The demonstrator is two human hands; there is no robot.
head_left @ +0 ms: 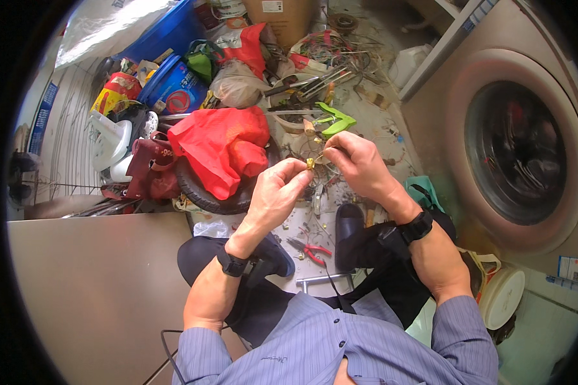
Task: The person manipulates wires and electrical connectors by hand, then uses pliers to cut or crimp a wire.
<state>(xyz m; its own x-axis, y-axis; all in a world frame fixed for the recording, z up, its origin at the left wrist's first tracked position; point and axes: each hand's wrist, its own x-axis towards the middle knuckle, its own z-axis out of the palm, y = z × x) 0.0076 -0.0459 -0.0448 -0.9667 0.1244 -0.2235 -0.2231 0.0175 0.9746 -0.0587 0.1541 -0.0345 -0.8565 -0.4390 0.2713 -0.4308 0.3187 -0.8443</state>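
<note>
Between the thumb and forefinger of my left hand (277,191) is a small brass-coloured metal piece (310,163). My right hand (361,165), pinched shut just to the right of it, has a thin wire (322,154) at its fingertips; whether that wire joins the brass piece is too small to tell. Both hands are held up in front of me, above the littered floor. Below them, between my feet, lie red-handled pliers (311,250). A bright green clamp-like tool (334,119) rests on the floor just beyond my right hand.
Left of my hands, a red cloth bag (228,147) covers part of a black tyre (205,200). Beyond are a blue bucket (175,83), a tangle of wires (347,54) and metal tools (327,80). A front-loading washing machine (456,122) stands right; a beige panel (103,282) lies left.
</note>
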